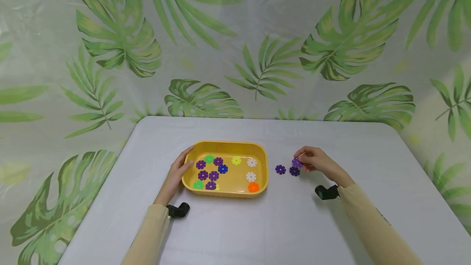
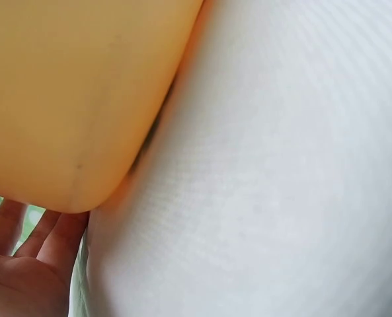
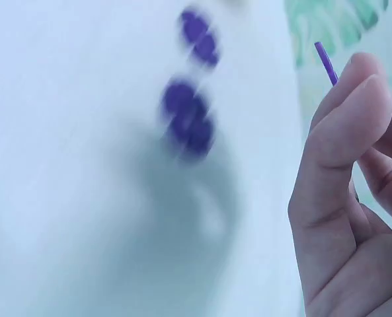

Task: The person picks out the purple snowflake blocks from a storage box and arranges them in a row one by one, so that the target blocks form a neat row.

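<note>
At the left end of the yellow tray, my left hand grips the rim, thumb over the inside and fingers along the outer wall. The left wrist view has the tray's side with fingers against its corner. To the tray's right, my right hand pinches a purple notched interlocking disc between thumb and fingertips. Only the thin edge of that disc shows in the right wrist view. Two dark purple discs, one nearer the tray and one just below the held disc, lie on the table.
Inside the tray are several purple discs, green ones, a blue one, yellow ones, two white ones and an orange one. A white cloth covers the table; a leaf-print curtain hangs behind it.
</note>
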`<action>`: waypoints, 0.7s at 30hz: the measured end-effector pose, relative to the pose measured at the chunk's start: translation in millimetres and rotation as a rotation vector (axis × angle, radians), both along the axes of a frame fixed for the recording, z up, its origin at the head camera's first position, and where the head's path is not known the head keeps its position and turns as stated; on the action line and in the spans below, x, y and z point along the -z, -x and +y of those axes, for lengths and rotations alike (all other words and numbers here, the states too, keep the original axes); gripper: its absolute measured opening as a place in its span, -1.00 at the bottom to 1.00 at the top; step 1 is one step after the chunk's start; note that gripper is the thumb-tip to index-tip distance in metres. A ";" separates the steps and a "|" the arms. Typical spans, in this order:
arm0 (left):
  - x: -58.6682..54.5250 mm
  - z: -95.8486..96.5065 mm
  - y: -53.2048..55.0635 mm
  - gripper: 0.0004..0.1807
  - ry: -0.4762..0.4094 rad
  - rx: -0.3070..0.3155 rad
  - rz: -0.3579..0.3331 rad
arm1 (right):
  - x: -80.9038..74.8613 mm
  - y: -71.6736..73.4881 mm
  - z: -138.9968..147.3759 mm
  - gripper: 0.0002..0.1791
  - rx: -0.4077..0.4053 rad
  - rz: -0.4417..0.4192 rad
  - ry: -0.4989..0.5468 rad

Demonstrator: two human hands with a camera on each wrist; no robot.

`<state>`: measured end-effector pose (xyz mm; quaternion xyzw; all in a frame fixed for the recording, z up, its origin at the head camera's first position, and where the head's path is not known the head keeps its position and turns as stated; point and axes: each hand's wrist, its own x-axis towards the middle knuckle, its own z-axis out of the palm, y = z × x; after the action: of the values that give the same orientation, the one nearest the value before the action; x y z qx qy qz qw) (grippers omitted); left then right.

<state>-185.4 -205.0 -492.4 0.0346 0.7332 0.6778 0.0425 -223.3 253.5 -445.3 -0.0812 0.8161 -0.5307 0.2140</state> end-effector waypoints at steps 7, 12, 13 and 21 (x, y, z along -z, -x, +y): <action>-20.4 5.8 -9.1 -0.46 -0.009 0.014 -0.014 | 19.2 -12.1 34.5 -0.73 0.051 -0.024 -0.046; -25.9 7.2 -12.1 -0.46 -0.008 0.015 -0.017 | 22.4 -17.0 34.3 -0.76 0.057 0.008 -0.129; -25.7 7.2 -12.0 -0.46 -0.011 0.016 -0.016 | 21.6 -17.9 33.4 -0.76 0.055 0.018 -0.141; -27.0 7.4 -13.6 -0.46 -0.011 0.022 -0.012 | 2.0 -13.6 17.2 -0.72 0.081 0.102 -0.145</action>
<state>-171.8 -197.6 -465.4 0.0390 0.7287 0.6815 0.0542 -209.7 270.7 -447.3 -0.0593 0.8647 -0.4738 0.1556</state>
